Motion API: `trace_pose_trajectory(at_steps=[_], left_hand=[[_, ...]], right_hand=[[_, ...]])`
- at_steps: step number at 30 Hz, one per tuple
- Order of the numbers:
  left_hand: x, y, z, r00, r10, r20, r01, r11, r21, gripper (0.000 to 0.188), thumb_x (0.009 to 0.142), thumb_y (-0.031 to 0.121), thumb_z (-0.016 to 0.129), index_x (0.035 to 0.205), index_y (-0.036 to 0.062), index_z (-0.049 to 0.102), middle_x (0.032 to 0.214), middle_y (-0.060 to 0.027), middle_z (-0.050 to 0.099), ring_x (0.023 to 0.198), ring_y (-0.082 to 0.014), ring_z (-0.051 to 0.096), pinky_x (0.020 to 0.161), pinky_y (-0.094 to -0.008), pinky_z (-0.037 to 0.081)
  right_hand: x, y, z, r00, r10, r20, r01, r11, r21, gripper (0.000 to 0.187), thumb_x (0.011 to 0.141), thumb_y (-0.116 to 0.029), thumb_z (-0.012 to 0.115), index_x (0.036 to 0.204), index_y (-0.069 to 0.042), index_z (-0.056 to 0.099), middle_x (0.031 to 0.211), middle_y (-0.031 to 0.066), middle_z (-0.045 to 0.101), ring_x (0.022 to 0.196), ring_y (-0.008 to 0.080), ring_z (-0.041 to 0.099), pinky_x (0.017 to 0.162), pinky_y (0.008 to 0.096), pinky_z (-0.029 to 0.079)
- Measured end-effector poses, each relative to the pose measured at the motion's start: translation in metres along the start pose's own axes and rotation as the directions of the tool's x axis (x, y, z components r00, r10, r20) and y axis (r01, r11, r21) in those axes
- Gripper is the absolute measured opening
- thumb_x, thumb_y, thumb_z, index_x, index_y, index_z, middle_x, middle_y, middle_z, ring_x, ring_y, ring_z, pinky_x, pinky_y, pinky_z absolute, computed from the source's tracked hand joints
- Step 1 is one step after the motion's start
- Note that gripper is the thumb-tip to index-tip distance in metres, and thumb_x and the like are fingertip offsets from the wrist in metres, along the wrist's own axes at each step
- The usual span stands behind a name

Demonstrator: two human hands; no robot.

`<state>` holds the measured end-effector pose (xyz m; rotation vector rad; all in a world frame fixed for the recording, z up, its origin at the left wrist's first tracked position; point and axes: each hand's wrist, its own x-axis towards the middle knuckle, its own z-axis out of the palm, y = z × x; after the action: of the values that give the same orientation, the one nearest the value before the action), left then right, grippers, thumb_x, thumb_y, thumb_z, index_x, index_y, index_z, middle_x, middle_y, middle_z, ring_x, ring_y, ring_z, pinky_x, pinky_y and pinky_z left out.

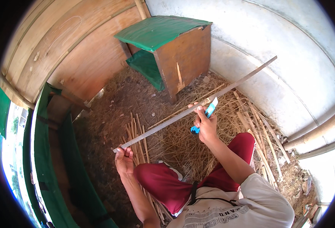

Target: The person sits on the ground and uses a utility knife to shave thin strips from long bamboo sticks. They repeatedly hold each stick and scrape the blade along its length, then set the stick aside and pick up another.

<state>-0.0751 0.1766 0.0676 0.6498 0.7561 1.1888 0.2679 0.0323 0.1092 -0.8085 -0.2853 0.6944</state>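
Observation:
A long grey-brown bamboo strip runs slantwise in front of me, its far end up at the right near the pale wall. My left hand pinches its near end between thumb and fingers. Farther along, my right hand is closed around a blue utility knife and also grips the strip. The knife's pale tip end points up, right beside the strip, and its lower end sticks out below my fingers. A light, scraped-looking patch shows on the strip by the knife.
Thin strips lie bundled by my left knee, and more split strips lie along the right wall. Shavings cover the ground between my legs. A wooden cabinet with green covering stands ahead; a green-lined frame is at left.

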Motion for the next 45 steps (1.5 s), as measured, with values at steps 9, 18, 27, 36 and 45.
trace_pose_trajectory(at_steps=[9, 18, 27, 36, 45], left_hand=[[-0.047, -0.01, 0.085, 0.341, 0.901, 0.269, -0.387, -0.126, 0.913, 0.072, 0.08, 0.027, 0.084, 0.137, 0.0054, 0.046, 0.141, -0.0149, 0.047, 0.135, -0.0353, 0.041, 0.109, -0.0502, 0.037], [-0.053, -0.029, 0.168, 0.594, 0.019, 0.804, -0.705, -0.468, 0.532, 0.032, 0.095, 0.021, 0.063, 0.12, 0.0022, 0.056, 0.11, -0.0182, 0.064, 0.099, -0.0358, 0.065, 0.086, -0.0463, 0.05], [-0.086, -0.052, 0.104, 0.824, -0.294, 0.485, -0.404, 0.297, 0.865, 0.03, 0.108, 0.024, 0.04, 0.099, 0.0011, 0.057, 0.066, -0.0127, 0.059, 0.059, -0.0305, 0.062, 0.058, -0.0425, 0.048], [-0.124, -0.081, 0.091, 0.899, -0.228, 0.374, -0.358, 0.107, 0.927, 0.017, 0.104, 0.015, 0.046, 0.102, 0.0017, 0.057, 0.076, -0.024, 0.065, 0.072, -0.0448, 0.065, 0.063, -0.0504, 0.05], [-0.148, -0.091, 0.069, 0.92, -0.184, 0.346, -0.322, 0.149, 0.935, 0.016, 0.102, 0.013, 0.048, 0.099, 0.0015, 0.059, 0.073, -0.021, 0.065, 0.069, -0.0438, 0.066, 0.06, -0.051, 0.05]], right_hand=[[-0.003, 0.001, 0.004, 0.999, -0.028, -0.04, 0.026, 0.999, -0.033, 0.022, 0.102, -0.017, 0.058, 0.106, 0.003, 0.064, 0.111, 0.0183, 0.071, 0.045, 0.0043, 0.037, 0.044, 0.0227, 0.036], [-0.024, 0.017, 0.027, 0.994, 0.028, 0.106, 0.017, 0.917, -0.399, 0.028, 0.101, -0.023, 0.062, 0.104, 0.003, 0.073, 0.062, -0.0033, 0.059, 0.048, 0.0017, 0.04, 0.044, 0.0236, 0.031], [-0.004, -0.014, -0.039, 0.876, -0.101, 0.472, 0.469, -0.057, -0.882, 0.011, 0.087, -0.005, 0.062, 0.094, 0.002, 0.067, 0.071, 0.0165, 0.068, 0.062, 0.0326, 0.067, 0.06, 0.0427, 0.054], [-0.018, -0.002, -0.03, 0.914, 0.178, 0.364, 0.398, -0.218, -0.891, 0.026, 0.086, -0.025, 0.064, 0.076, -0.003, 0.07, 0.066, 0.0195, 0.065, 0.061, 0.0394, 0.067, 0.06, 0.049, 0.055], [-0.02, 0.036, -0.043, 0.896, 0.227, 0.383, 0.443, -0.366, -0.818, 0.012, 0.076, -0.012, 0.062, 0.07, -0.003, 0.067, 0.068, 0.0172, 0.068, 0.062, 0.034, 0.07, 0.055, 0.0459, 0.054]])
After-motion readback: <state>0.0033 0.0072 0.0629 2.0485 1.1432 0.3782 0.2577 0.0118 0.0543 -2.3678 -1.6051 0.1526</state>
